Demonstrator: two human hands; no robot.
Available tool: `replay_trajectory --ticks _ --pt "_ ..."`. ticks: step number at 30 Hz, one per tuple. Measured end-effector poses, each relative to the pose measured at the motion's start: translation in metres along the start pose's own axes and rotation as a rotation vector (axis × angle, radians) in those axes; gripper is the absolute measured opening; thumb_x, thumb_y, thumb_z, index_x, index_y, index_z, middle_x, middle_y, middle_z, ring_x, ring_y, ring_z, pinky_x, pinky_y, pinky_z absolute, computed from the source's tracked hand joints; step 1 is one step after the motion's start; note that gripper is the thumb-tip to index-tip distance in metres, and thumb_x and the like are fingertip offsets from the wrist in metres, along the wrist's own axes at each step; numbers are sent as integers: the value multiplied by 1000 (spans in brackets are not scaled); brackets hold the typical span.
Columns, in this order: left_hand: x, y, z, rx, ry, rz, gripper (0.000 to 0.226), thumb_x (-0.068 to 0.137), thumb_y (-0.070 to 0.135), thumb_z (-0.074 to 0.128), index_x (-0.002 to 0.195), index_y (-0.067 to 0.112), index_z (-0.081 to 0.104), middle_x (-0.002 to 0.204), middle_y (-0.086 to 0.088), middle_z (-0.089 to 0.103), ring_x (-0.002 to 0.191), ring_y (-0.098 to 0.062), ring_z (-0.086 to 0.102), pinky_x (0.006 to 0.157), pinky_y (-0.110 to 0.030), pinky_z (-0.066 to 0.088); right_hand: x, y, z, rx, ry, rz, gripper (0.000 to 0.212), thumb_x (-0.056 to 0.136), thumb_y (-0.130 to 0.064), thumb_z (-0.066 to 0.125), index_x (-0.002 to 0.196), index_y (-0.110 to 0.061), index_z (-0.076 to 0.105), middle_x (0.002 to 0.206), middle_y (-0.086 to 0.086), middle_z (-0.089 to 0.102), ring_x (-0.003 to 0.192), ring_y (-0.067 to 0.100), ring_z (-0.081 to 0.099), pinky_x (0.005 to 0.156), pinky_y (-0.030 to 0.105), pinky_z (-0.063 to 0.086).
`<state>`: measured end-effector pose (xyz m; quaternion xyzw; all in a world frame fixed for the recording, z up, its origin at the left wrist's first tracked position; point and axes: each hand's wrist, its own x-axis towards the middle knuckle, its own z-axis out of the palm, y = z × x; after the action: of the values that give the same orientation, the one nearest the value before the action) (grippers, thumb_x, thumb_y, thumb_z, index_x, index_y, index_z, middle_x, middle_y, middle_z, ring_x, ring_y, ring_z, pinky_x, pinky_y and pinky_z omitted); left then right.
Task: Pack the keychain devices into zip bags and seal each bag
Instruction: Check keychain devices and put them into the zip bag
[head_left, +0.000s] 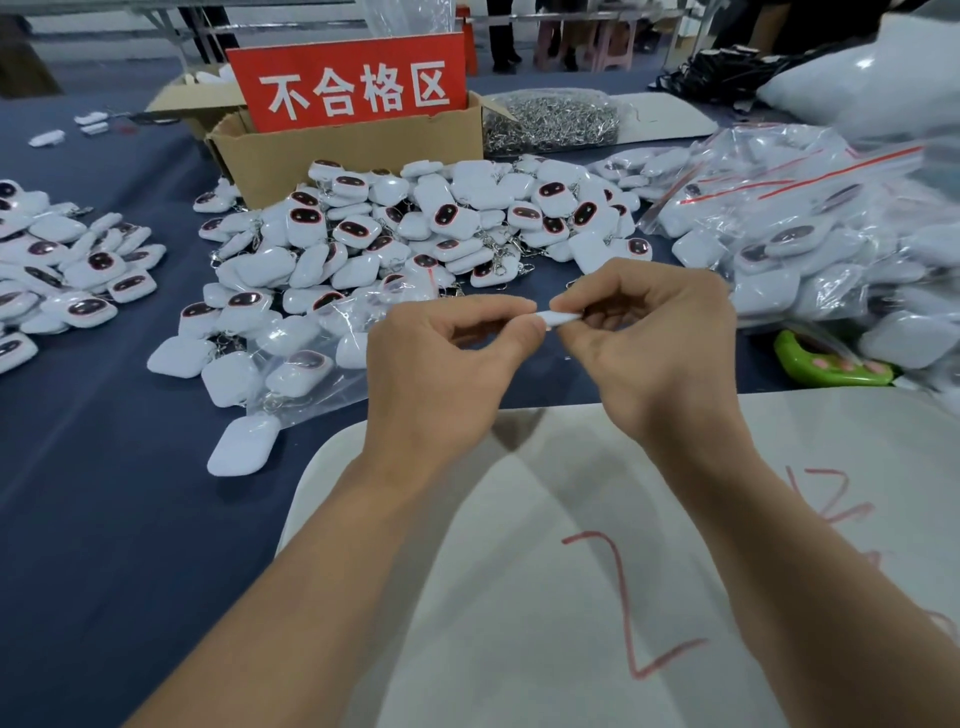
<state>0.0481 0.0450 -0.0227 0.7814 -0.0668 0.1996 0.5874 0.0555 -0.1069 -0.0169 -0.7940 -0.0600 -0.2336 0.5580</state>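
1. 2 hands are in view. The left hand (452, 358) and the right hand (660, 348) are raised close together with their fingertips almost meeting. Both pinch 1 small white item (563, 317), seen edge-on; I cannot tell whether it is a device or a bag edge.
2. The keychain devices are too many to count. 1 large loose pile (405, 223) lies just beyond the hands, and 1 smaller pile (67, 270) lies well to the left of the left hand. 1 lone device (244, 444) sits left of the left wrist.
3. 1 clear zip bag (322, 395) lies just left of the left hand, over a few white devices. The left hand hides its right edge.
4. 1 heap of bagged devices (810, 244), with red zip strips, rises right of and beyond the right hand.
5. 1 cardboard box (337, 156) with 1 red sign (353, 83) stands behind the large pile. 1 heap of metal clasps (550, 122) lies to its right.
6. 1 green object (831, 364) lies right of the right hand, partly under the bags.
7. 1 white board (571, 545) with red scrawl lies under both forearms on the dark blue surface (104, 493).
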Motion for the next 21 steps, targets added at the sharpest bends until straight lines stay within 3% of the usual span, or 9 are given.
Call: replay_trajectory --ticks 3,7,11,13,16,18,21 --pt "2 0 -1 -10 -21 -7 25 80 24 79 74 49 79 71 18 75 66 -1 67 62 -18 51 0 4 2 31 -18 37 32 73 1 80 66 -30 75 68 7 73 65 32 67 61 41 57" --pt "5 -2 -1 -34 -5 -38 18 82 24 76 81 42 81 71 8 77 75 -28 72 71 -43 57 0 4 3 43 -31 73 23 69 -10 81 71 -33 78 65 0 73 56 15 64 58 33 57" --pt "6 -5 -2 -137 27 -203 11 84 27 76 78 32 84 75 1 78 75 -25 73 75 -38 61 -1 3 5 42 -32 53 29 75 -7 82 85 -34 80 58 -5 66 51 3 54 57 18 47" --pt "7 -4 -3 -227 47 -333 20 89 23 77 71 31 83 76 -2 79 75 -23 75 66 -30 60 -3 1 6 -64 -76 -31 33 78 -7 80 97 -35 80 61 -3 62 53 4 49 57 10 41" --pt "9 -1 -7 -393 70 -439 33 93 20 75 61 25 81 70 0 76 59 -12 67 55 -21 55 -8 1 7 -130 -137 -63 39 80 -10 80 110 -34 80 73 -9 69 62 9 57 64 17 49" --pt "8 2 -6 -435 100 -411 28 94 22 74 67 21 82 71 -2 76 55 -12 65 54 -21 54 -6 0 7 -57 -170 23 37 81 -12 80 110 -35 80 75 -3 75 64 18 64 69 29 58" --pt "2 4 -2 -392 54 -207 11 92 28 75 88 23 83 81 0 78 69 -13 70 63 -22 56 -3 -1 2 39 -221 61 18 88 -17 76 93 -33 81 74 -6 77 64 6 69 69 24 57"
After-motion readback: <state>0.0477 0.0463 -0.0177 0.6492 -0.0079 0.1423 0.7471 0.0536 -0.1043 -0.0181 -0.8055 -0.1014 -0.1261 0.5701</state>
